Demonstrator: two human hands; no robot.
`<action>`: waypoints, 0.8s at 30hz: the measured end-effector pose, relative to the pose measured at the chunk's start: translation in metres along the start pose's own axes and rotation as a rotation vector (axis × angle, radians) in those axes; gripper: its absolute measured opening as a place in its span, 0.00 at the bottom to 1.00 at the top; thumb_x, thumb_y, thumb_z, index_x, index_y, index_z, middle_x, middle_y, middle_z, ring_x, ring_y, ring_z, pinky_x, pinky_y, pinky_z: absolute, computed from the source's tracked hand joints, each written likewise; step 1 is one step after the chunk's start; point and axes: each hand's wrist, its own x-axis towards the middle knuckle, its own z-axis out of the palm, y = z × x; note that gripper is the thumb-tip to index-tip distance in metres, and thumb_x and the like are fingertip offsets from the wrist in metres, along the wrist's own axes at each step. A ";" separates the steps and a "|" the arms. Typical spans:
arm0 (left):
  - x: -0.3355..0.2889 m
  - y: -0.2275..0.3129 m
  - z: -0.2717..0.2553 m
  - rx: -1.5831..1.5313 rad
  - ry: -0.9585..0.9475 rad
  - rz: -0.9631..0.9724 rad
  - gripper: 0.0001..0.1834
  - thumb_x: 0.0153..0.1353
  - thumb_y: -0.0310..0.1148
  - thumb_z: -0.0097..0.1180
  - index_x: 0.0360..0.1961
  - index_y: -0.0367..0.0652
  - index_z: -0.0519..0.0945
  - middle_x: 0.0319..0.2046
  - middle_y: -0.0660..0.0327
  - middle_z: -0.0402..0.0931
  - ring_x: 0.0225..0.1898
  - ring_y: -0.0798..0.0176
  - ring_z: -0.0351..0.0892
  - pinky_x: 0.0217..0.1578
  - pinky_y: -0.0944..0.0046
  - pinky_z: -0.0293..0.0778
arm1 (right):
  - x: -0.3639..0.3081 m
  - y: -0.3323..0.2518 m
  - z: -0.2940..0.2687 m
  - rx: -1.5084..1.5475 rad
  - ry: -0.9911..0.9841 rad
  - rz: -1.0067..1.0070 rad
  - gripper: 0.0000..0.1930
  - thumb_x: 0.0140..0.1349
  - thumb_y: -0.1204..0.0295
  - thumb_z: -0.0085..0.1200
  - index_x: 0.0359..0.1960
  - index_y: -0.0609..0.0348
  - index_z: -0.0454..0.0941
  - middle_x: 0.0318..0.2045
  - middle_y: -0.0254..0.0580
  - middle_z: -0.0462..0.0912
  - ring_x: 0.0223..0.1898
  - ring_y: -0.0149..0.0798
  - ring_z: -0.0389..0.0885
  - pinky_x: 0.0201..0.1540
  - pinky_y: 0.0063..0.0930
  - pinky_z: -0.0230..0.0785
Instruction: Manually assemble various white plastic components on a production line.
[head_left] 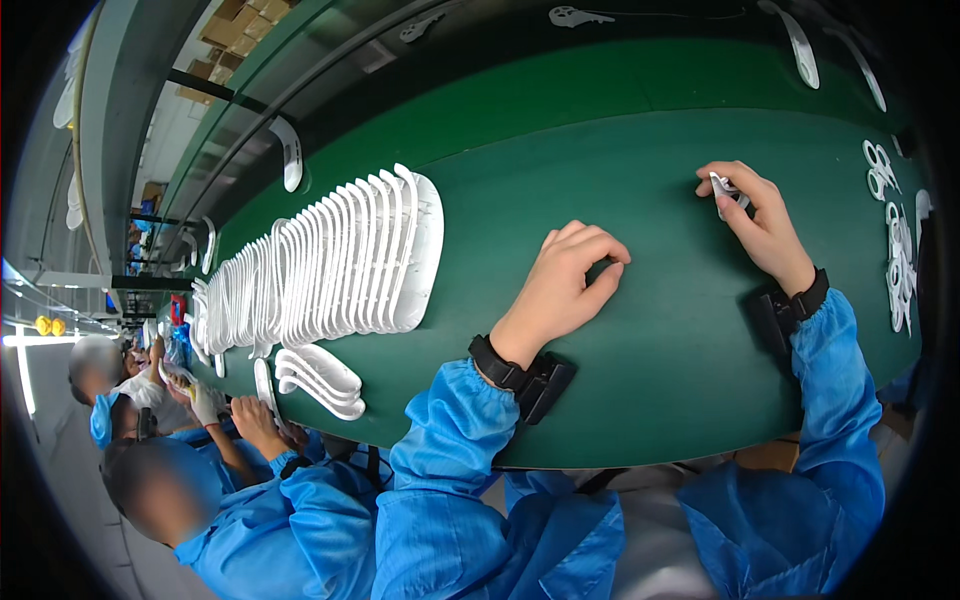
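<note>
My right hand [768, 212] is raised over the right half of the green table, pinching a small white plastic piece [734, 200] between thumb and fingers. Part of the piece is hidden by the fingers, but a curved, ring-like edge shows. Nearer the middle of the table is my left hand [565, 285], its fingers curled and the thumb tip close to the index finger. Nothing shows in its grip. To its left stands a long row of curved white plastic shells [330, 255], packed upright side by side.
Several small white ringed pieces [897, 265] lie at the right edge. A short stack of white shells [322, 380] sits before the long row. Single white pieces [290, 155] rest along the far side. A co-worker in blue [250, 510] sits close at my left.
</note>
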 end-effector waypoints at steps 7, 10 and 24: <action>-0.001 0.000 -0.001 0.001 0.006 0.005 0.05 0.55 0.25 0.57 0.34 0.42 0.80 0.34 0.64 0.79 0.39 0.60 0.73 0.47 0.61 0.66 | 0.003 0.003 0.002 0.078 -0.037 0.020 0.14 0.62 0.79 0.52 0.50 0.61 0.80 0.39 0.41 0.84 0.38 0.34 0.82 0.42 0.24 0.72; -0.001 -0.001 -0.001 0.005 -0.003 0.007 0.05 0.55 0.25 0.57 0.34 0.42 0.80 0.34 0.64 0.79 0.39 0.59 0.73 0.48 0.61 0.66 | 0.003 0.006 0.003 0.089 -0.093 0.011 0.13 0.61 0.80 0.54 0.47 0.61 0.82 0.38 0.42 0.85 0.39 0.34 0.83 0.42 0.24 0.73; -0.001 0.001 -0.001 0.019 0.000 0.008 0.04 0.55 0.24 0.57 0.34 0.41 0.80 0.34 0.63 0.79 0.39 0.59 0.74 0.46 0.61 0.67 | 0.002 0.005 0.001 0.271 -0.095 0.144 0.13 0.61 0.82 0.50 0.47 0.64 0.78 0.38 0.40 0.84 0.39 0.30 0.82 0.45 0.22 0.73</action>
